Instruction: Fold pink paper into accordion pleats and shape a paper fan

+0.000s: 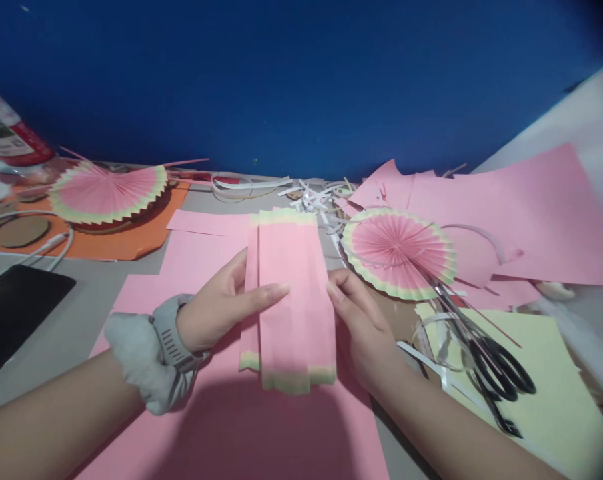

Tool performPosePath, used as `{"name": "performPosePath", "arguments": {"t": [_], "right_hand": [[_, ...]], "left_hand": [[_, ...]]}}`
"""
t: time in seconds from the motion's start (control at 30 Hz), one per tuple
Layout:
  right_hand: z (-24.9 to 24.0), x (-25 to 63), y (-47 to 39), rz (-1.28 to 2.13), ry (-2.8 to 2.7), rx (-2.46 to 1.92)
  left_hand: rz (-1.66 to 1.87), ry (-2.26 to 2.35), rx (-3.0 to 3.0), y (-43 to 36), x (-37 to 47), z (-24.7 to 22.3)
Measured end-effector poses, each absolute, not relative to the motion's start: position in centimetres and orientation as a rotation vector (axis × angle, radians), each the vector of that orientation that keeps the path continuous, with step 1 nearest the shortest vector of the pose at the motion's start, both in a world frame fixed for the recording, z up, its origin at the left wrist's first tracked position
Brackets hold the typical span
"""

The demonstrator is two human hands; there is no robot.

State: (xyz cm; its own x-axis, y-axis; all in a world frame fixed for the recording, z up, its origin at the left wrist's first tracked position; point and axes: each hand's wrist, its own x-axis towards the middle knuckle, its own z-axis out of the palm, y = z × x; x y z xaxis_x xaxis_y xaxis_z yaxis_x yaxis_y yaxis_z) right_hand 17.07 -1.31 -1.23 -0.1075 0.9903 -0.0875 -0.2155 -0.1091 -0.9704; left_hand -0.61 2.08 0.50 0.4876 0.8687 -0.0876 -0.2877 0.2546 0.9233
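A pleated pink paper strip (294, 313) with yellow-green ends is held up in the middle, its folds stacked together. My left hand (234, 293) grips it from the left side, thumb lying across the front and the other fingers hidden behind. At the right edge, my right hand (359, 313) pinches the paper between thumb and fingers. Beneath both hands lie large pink paper sheets (271, 440). Right of my right hand is a round pleated paper fan (396, 250), pink with a pale yellow rim.
Black-handled scissors (501, 363) rest on yellow paper (551, 347) at right. A half-round pleated fan (109, 193) sits on orange paper (131, 245) at left. Nearby are a black phone (24, 313), a bottle (16, 133), paper scraps (314, 197) and pink sheets (531, 213).
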Motion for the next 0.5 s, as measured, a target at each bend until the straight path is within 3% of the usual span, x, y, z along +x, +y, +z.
{"name": "performPosePath", "arguments": {"t": [0.27,0.5], "right_hand": [[-0.98,16.80,-1.05,1.732,-0.880,-0.896],[-0.78,16.71,-0.81,1.621,-0.874,-0.984]], "left_hand": [[0.876,0.691,1.094,1.81,-0.51,0.35],[0.850,0.744,1.018,2.27,-0.89,0.38]]}}
